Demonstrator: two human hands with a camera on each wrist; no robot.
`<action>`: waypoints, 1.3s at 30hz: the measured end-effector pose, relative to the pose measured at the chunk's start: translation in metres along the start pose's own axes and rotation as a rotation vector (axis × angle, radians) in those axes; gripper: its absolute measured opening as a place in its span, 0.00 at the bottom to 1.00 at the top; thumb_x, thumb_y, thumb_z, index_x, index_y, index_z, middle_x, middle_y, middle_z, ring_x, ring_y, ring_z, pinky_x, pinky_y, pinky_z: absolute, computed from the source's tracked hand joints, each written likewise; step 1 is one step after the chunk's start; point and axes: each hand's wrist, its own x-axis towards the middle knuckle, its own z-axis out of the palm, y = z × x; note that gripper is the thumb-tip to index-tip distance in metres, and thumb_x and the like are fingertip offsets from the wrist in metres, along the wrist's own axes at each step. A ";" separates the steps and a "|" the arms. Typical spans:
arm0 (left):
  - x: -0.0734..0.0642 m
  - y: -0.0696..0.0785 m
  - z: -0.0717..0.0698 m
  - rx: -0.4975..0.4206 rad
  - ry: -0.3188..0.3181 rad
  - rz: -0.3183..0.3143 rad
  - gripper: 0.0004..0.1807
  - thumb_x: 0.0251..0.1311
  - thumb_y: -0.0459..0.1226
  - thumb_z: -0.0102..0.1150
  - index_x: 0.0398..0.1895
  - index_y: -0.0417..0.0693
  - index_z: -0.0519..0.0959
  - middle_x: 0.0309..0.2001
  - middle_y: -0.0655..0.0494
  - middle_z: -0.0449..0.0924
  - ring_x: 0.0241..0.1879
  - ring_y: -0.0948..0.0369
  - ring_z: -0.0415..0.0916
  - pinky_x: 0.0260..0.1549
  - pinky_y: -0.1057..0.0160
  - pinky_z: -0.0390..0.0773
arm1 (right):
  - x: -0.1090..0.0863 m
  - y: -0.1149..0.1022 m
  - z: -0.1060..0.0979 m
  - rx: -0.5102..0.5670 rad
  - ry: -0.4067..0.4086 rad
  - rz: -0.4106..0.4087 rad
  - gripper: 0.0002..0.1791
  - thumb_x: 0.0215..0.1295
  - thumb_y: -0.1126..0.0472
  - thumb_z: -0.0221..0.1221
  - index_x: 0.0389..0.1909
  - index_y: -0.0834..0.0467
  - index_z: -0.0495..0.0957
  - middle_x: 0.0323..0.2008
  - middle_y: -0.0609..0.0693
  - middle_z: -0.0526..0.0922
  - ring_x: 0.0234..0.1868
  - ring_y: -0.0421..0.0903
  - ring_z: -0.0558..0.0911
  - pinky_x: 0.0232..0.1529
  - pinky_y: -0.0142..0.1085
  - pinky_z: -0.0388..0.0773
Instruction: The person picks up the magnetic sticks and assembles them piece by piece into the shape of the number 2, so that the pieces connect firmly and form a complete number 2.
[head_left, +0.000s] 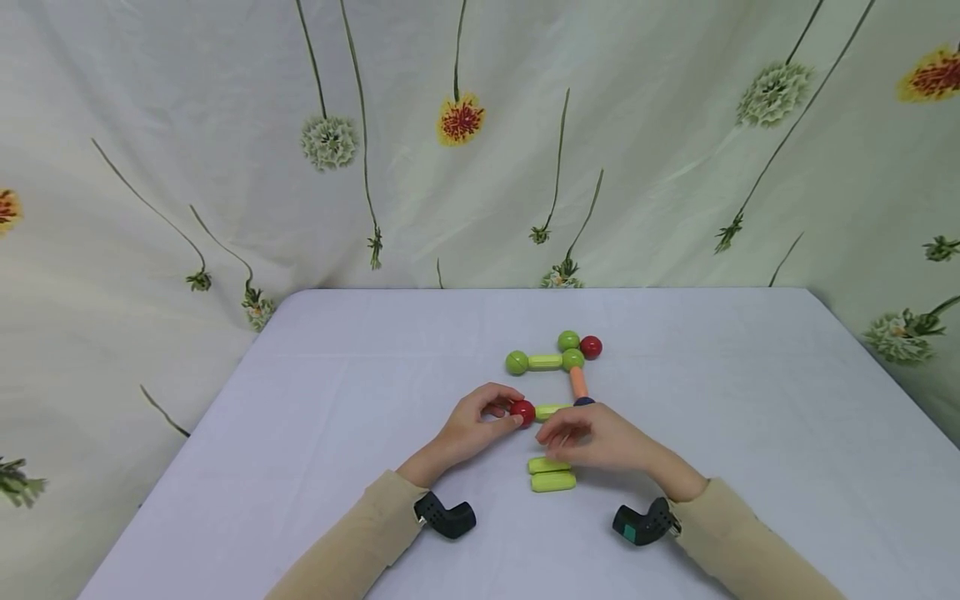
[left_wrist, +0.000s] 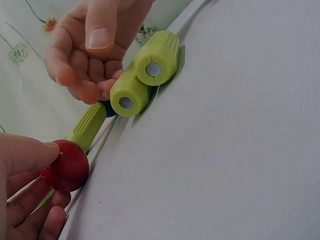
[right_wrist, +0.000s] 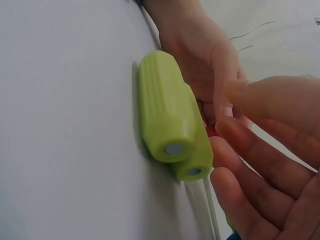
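My left hand (head_left: 480, 421) holds a red ball (head_left: 522, 412) between thumb and fingers. The ball touches one end of a yellow-green rod (head_left: 551, 412), whose other end meets a dark blue ball (head_left: 583, 402) partly hidden by my right hand. My right hand (head_left: 600, 437) hovers with loosely bent fingers and nothing between them. Close by its fingertips, two loose yellow-green magnetic rods (left_wrist: 131, 95) lie side by side on the table; in the right wrist view the nearer rod (right_wrist: 167, 110) shows a grey metal disc at its end.
An orange rod (head_left: 578, 383) links the blue ball to a green ball (head_left: 573, 359). From there another yellow-green rod (head_left: 545, 362) reaches a second green ball (head_left: 517, 362). A third green ball (head_left: 568, 340) and a red ball (head_left: 591, 347) sit behind. A flowered cloth (head_left: 480, 200) hangs beyond the white table (head_left: 360, 350).
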 end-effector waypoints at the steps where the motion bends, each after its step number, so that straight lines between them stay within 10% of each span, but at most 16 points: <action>1: 0.000 0.000 0.000 0.001 -0.001 0.001 0.15 0.58 0.29 0.59 0.49 0.33 0.75 0.47 0.41 0.76 0.44 0.46 0.73 0.47 0.52 0.73 | 0.000 0.000 0.001 0.000 -0.004 0.007 0.11 0.58 0.58 0.65 0.41 0.57 0.82 0.35 0.45 0.83 0.34 0.41 0.80 0.40 0.33 0.77; 27: 0.000 -0.001 0.001 0.009 0.011 0.006 0.15 0.58 0.29 0.59 0.48 0.34 0.75 0.46 0.42 0.76 0.43 0.47 0.74 0.46 0.51 0.73 | 0.002 0.006 0.009 -0.120 -0.067 0.062 0.10 0.53 0.56 0.69 0.36 0.49 0.82 0.29 0.38 0.79 0.29 0.37 0.75 0.31 0.30 0.74; 39: 0.000 0.000 0.001 0.011 0.014 0.001 0.14 0.58 0.29 0.59 0.48 0.34 0.75 0.46 0.42 0.76 0.44 0.47 0.73 0.47 0.49 0.72 | 0.003 0.002 0.018 -0.070 0.044 0.124 0.10 0.56 0.56 0.66 0.38 0.53 0.81 0.31 0.39 0.81 0.33 0.38 0.79 0.37 0.31 0.77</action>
